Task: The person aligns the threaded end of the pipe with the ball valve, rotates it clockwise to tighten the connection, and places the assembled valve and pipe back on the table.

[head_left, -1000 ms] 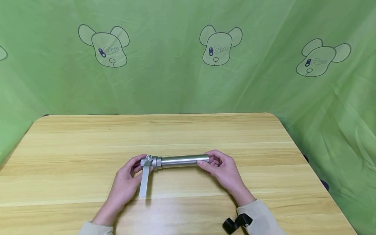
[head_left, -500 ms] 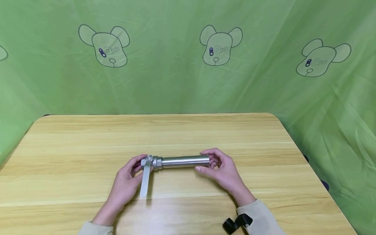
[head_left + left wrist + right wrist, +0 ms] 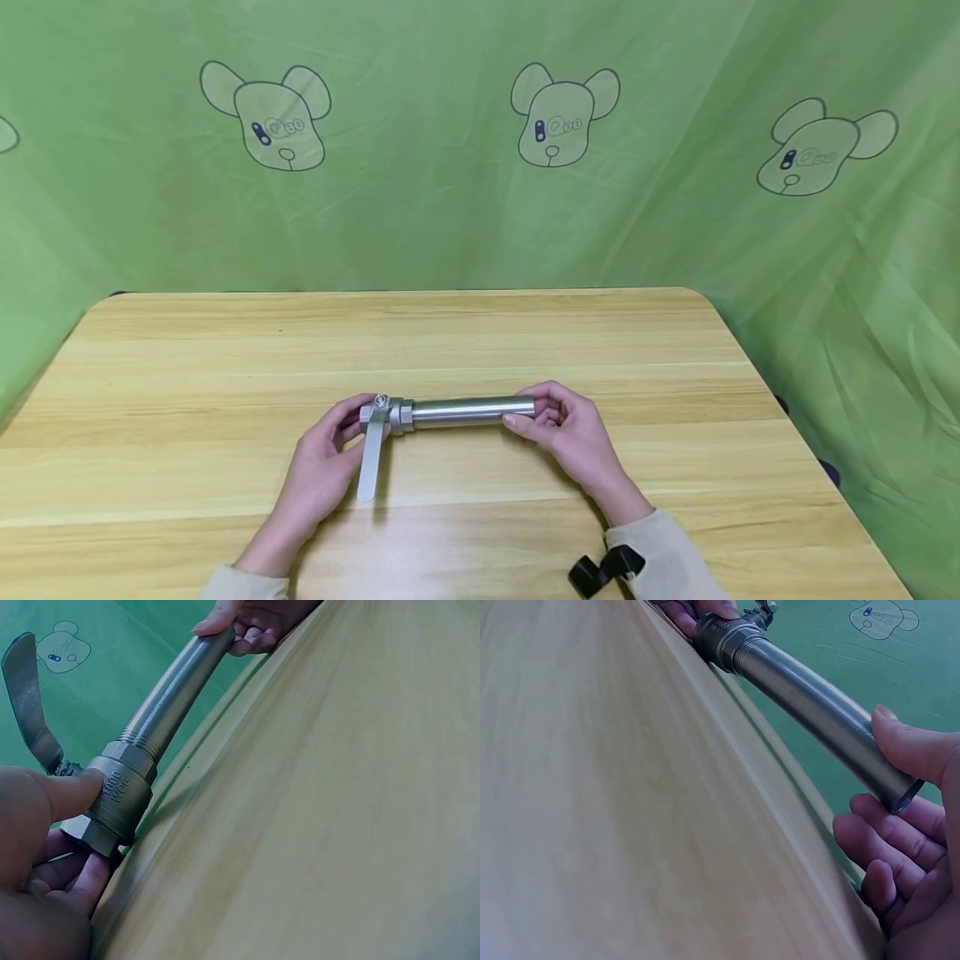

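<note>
A steel ball valve (image 3: 405,416) is in my left hand (image 3: 315,471), whose thumb presses the body in the left wrist view while the fingers curl behind. Its flat lever (image 3: 369,468) points toward me. Joined to the valve's right side, a smooth metal pipe (image 3: 465,410) runs almost level across the head view. Threads (image 3: 141,741) show at the joint. My right hand (image 3: 581,437) pinches the pipe's free end, thumb on the near side and forefinger behind. In the right wrist view the pipe's hollow end (image 3: 909,796) is visible, and the other fingers hang loosely curled below it.
A wood-grain table (image 3: 225,358) lies beneath the hands. Behind and to the right hangs a green curtain (image 3: 427,208) with printed bear heads. A black strap piece (image 3: 607,571) sits at the right sleeve (image 3: 663,550).
My right thumb and forefinger loosened and shifted on the pipe half a second ago, the thumb dropping below it. Now the thumb is back against the pipe. The left hand and valve stay put.
</note>
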Demonstrator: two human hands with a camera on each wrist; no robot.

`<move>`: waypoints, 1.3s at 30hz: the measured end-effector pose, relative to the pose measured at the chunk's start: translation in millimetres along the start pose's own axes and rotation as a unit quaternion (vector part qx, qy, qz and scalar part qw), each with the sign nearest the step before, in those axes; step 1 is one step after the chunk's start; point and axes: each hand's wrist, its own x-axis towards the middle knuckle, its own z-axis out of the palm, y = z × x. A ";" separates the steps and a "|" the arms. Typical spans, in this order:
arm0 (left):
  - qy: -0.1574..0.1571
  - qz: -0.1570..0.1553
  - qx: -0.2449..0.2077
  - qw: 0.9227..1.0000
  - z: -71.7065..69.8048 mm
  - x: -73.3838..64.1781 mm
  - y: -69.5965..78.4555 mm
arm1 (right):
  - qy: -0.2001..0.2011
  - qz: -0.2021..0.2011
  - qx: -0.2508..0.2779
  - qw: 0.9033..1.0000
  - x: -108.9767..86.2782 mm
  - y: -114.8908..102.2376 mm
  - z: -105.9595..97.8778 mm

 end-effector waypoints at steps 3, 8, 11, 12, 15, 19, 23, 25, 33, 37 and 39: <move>0.000 0.000 0.001 1.000 -0.2 0.0 0.0 | -0.001 0.006 0.002 1.000 0.0 -0.3 0.6; 0.000 -0.001 0.003 1.000 -0.2 0.1 0.3 | -0.004 0.003 -0.011 1.000 0.7 1.3 1.2; 0.000 -0.002 0.001 1.000 -0.5 0.0 0.5 | -0.007 -0.007 -0.018 1.000 1.3 2.5 1.4; 0.000 -0.002 0.000 1.000 -0.6 0.1 0.4 | -0.010 -0.015 -0.018 1.000 1.1 2.9 1.1; 0.000 -0.003 0.000 1.000 -0.8 0.1 0.4 | -0.018 -0.037 -0.010 0.999 0.7 5.0 0.0; 0.002 -0.007 0.010 1.000 -1.0 0.1 0.6 | -0.026 -0.060 0.006 0.998 0.1 6.6 -1.2; 0.000 -0.008 0.004 1.000 -1.3 0.5 0.7 | -0.023 -0.063 0.002 0.998 0.8 5.8 -0.6; -0.001 -0.006 -0.001 1.000 -1.3 0.9 0.7 | -0.019 -0.057 -0.001 0.998 1.1 5.3 -0.4; -0.001 -0.006 0.001 1.000 -1.4 1.0 0.5 | -0.013 -0.021 0.002 1.000 0.4 2.6 0.0; 0.000 -0.007 0.000 1.000 -1.6 0.6 0.5 | -0.019 -0.009 0.004 1.000 -0.2 1.0 0.1; 0.000 -0.007 0.001 1.000 -1.7 0.4 0.6 | -0.019 -0.005 0.000 1.000 -0.2 0.5 0.3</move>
